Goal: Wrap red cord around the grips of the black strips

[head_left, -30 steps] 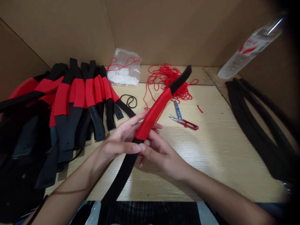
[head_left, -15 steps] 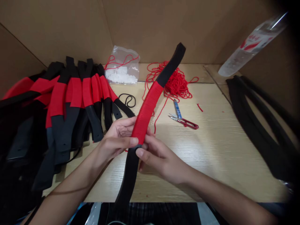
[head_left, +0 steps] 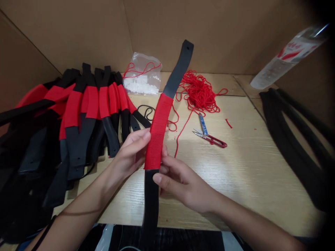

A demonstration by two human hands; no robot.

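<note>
A corner of cardboard walls (head_left: 65, 31) encloses a light wood-grain desk (head_left: 235, 184), with everything arranged within reach of the person's two hands. Along the left lies a fanned pile of black straps with red wrapped bands (head_left: 89, 104), set side by side so their bands line up. On the right, a bundle of long black loops (head_left: 295, 153) rests apart from them, while a clear plastic bottle (head_left: 288, 59) leans in the far right corner.

Held between the hands, just right of the pile, a black strap (head_left: 157, 146) stands lifted off the desk. Its long axis runs near to far, its far end leaning slightly right, with a hole at that tip. Its red wrapped band (head_left: 157, 132) faces up toward the camera, held open to view.

The left hand (head_left: 131, 153) curls around the band's left edge. The right hand (head_left: 183, 184) pinches the strap near the band's near end, with its thumb in front.

Beyond the strap lie a red cord tangle (head_left: 199, 92), red-handled thread snips (head_left: 209, 138), and a plastic bag of white granules (head_left: 141, 78). Whether the cord reaches the strap cannot be told.
</note>
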